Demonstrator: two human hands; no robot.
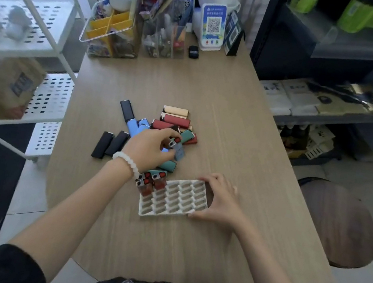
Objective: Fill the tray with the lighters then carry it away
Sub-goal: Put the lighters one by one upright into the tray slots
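A white slotted tray [178, 208] lies on the wooden table near me. Three lighters [149, 182] stand upright in its far left corner. A pile of loose lighters [171, 122], red, teal, blue, black and beige, lies beyond it. My left hand [148, 148] hovers over the pile and pinches a grey-blue lighter [178, 151] between thumb and fingers, a little above the table. My right hand [221, 200] rests on the tray's right end, fingers curled over its far corner and thumb at its near edge.
Two black lighters [109, 144] lie apart at the left. Clear organiser boxes [115, 28], QR code stands [212, 26] and a small black object [193, 52] crowd the table's far end. A white rack [40, 92] stands left, a round stool [339, 223] right.
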